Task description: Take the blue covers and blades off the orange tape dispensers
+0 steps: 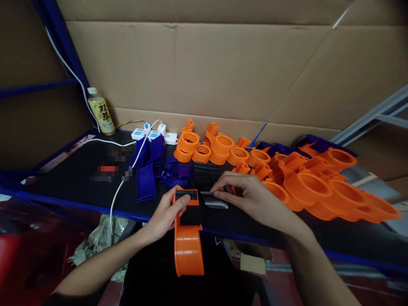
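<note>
My left hand [164, 214] is closed round the top end of an orange plastic tape dispenser [189, 253]. Its thumb presses on a dark panel framed in orange, while the wide ring hangs down over the table's front edge. Close to the right of that end, my right hand [253, 193] pinches a thin grey strip [206, 194] between thumb and fingertips. Just below it, another shiny grey strip [216, 205] lies on the black table. Dark flat strips [206, 172] lie behind my right fingers.
Orange tape dispensers [314, 187] are piled on the right and along the back. Blue plates [146, 182] and small blue parts [178, 172] lie left of centre. A white cable [116, 197] runs from the power strip [170, 138] over the front edge. A drink bottle [102, 112] stands back left.
</note>
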`<act>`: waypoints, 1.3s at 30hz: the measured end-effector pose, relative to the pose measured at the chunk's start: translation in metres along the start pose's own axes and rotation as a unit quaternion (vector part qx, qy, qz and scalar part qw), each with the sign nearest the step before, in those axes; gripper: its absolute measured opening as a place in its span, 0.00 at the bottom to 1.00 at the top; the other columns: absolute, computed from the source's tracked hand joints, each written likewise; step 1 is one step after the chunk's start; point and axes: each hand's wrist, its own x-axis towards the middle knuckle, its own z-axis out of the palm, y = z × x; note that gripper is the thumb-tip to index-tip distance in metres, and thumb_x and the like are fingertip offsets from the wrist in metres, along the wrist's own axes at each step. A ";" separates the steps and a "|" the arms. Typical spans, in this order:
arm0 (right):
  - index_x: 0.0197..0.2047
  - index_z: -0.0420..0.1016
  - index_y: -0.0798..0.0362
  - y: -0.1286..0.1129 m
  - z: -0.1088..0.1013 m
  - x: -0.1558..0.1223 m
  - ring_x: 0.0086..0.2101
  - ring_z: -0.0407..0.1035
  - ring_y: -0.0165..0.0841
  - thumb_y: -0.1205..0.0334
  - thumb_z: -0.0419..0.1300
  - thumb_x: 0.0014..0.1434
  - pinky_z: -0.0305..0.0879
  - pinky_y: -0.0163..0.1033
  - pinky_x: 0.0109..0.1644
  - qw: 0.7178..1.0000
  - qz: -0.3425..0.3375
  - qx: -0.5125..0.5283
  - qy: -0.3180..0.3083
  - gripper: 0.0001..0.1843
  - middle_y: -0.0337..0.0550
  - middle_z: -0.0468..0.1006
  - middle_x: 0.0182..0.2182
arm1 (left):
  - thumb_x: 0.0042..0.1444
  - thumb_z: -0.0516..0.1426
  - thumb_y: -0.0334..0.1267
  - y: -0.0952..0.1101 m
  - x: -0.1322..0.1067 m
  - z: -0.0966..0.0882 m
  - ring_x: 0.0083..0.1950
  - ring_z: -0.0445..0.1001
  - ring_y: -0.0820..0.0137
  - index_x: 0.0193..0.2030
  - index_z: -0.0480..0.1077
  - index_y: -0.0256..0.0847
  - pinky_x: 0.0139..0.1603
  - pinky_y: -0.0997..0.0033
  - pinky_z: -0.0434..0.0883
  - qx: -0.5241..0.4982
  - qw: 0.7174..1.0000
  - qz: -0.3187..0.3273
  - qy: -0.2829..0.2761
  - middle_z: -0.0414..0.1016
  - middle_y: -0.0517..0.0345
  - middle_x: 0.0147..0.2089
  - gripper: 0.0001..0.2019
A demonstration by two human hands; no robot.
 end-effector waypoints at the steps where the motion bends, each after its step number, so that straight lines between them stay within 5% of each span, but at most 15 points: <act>1: 0.41 0.80 0.50 0.006 0.002 -0.006 0.33 0.71 0.29 0.56 0.58 0.66 0.68 0.34 0.36 1.000 -0.003 -0.025 0.011 0.11 0.42 0.77 0.36 | 0.55 0.63 0.52 -0.001 0.000 -0.001 0.19 0.53 0.80 0.35 0.63 0.42 0.20 0.77 0.49 -0.005 1.000 -0.007 0.004 0.59 0.69 0.22 0.18; 12: 0.41 0.80 0.49 0.040 0.035 -0.034 0.38 0.75 0.32 0.62 0.57 0.66 0.72 0.37 0.40 0.987 -0.016 -0.160 0.032 0.09 0.43 0.79 0.39 | 0.54 0.64 0.51 0.001 -0.001 0.001 0.19 0.52 0.80 0.36 0.64 0.42 0.20 0.77 0.48 -0.008 1.000 -0.015 -0.007 0.59 0.69 0.22 0.17; 19: 0.51 0.78 0.49 0.008 0.035 -0.028 0.44 0.74 0.34 0.59 0.58 0.67 0.73 0.40 0.47 0.985 -0.068 -0.115 0.110 0.13 0.46 0.78 0.45 | 0.58 0.61 0.51 0.001 0.000 0.002 0.26 0.56 0.76 0.35 0.65 0.40 0.27 0.75 0.54 0.073 0.996 0.036 -0.036 0.58 0.67 0.25 0.16; 25: 0.55 0.77 0.49 -0.015 0.041 -0.011 0.47 0.71 0.36 0.61 0.59 0.66 0.72 0.42 0.45 0.976 -0.126 -0.144 0.100 0.15 0.45 0.79 0.45 | 0.60 0.59 0.53 0.002 -0.001 0.002 0.26 0.57 0.76 0.34 0.64 0.40 0.27 0.75 0.56 0.129 0.989 0.059 -0.042 0.59 0.67 0.25 0.17; 31: 0.50 0.80 0.47 0.027 0.016 0.005 0.46 0.71 0.36 0.56 0.61 0.64 0.70 0.44 0.49 0.980 -0.048 -0.124 0.150 0.13 0.45 0.78 0.44 | 0.61 0.56 0.57 0.006 -0.004 0.006 0.15 0.50 0.81 0.36 0.60 0.43 0.14 0.78 0.47 0.081 0.996 0.000 -0.036 0.59 0.70 0.24 0.19; 39: 0.49 0.81 0.46 0.061 0.022 0.025 0.46 0.72 0.39 0.56 0.58 0.65 0.72 0.46 0.49 0.990 -0.003 -0.133 0.044 0.14 0.46 0.78 0.42 | 0.60 0.56 0.57 0.001 -0.002 0.002 0.12 0.52 0.83 0.39 0.60 0.42 0.09 0.82 0.49 0.052 0.998 -0.006 -0.034 0.61 0.71 0.24 0.19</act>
